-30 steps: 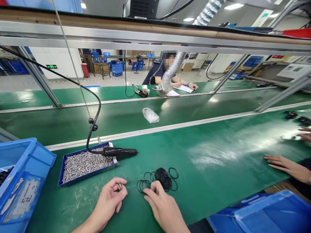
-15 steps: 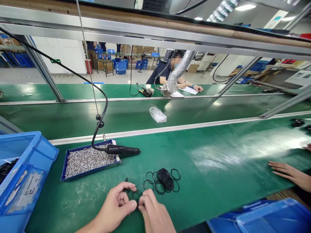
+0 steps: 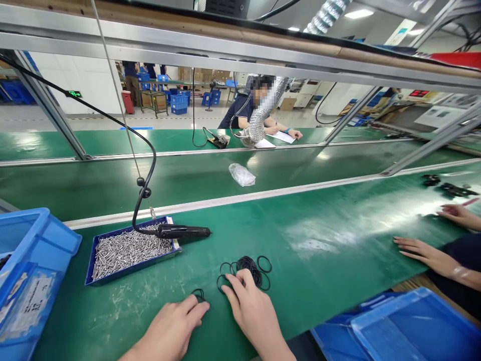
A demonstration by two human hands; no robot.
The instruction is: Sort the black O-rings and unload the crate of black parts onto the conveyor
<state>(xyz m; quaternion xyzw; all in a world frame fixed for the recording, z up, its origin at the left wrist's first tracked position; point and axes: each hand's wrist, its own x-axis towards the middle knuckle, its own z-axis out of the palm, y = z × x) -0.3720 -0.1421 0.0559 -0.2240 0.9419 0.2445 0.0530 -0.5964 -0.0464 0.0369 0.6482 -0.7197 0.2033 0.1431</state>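
Observation:
Several thin black rubber rings (image 3: 264, 264) lie in a loose pile on the green bench top. My right hand (image 3: 252, 307) reaches over the near left edge of this pile, its fingers slightly apart and their tips at a ring. To the left, my left hand (image 3: 169, 323) rests low on the bench with its fingers closed together on a few black rings (image 3: 198, 292), which stick out past the fingertips. My left thumb is mostly hidden.
A blue tray of metal screws (image 3: 130, 250) stands at left, with a black electric screwdriver (image 3: 184, 231) across its right end. Blue bins (image 3: 71, 240) flank the bench. A clear plastic bag (image 3: 241, 175) lies behind. At right are another person's hands (image 3: 428, 255).
My hands have separated. My right hand has moved up onto the ring pile, while my left has lowered to the bench with its rings. The view has shifted slightly right.

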